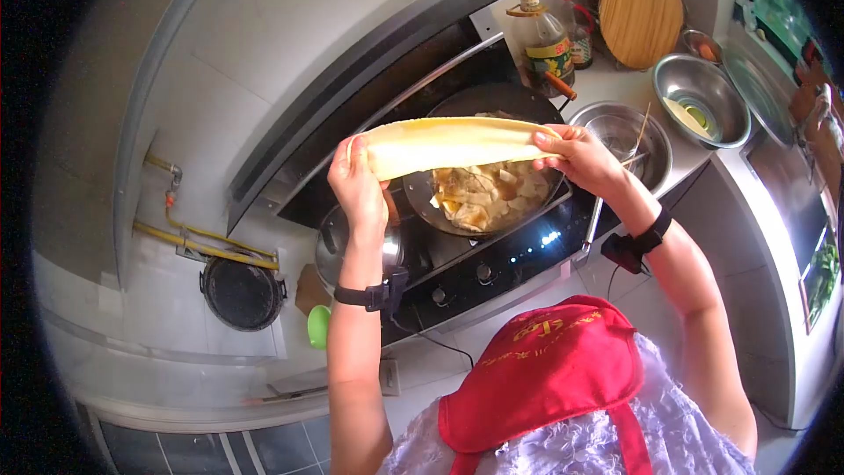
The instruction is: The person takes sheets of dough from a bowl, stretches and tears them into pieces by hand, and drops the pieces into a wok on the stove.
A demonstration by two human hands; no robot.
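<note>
Between my two hands stretches a long, pale yellow sheet of dough, held up above the wok. My left hand pinches its left end, thumb on top. At the other end, my right hand grips it between thumb and fingers. Below the dough, the dark wok sits on the stove and holds chunky food in brown broth. The dough hides the middle of the wok. Both of my wrists wear black straps.
Right of the wok stand a steel bowl with chopsticks and another steel basin. An oil bottle, a dark sauce bottle and a round wooden board are behind. A lidded pot sits left on the stove.
</note>
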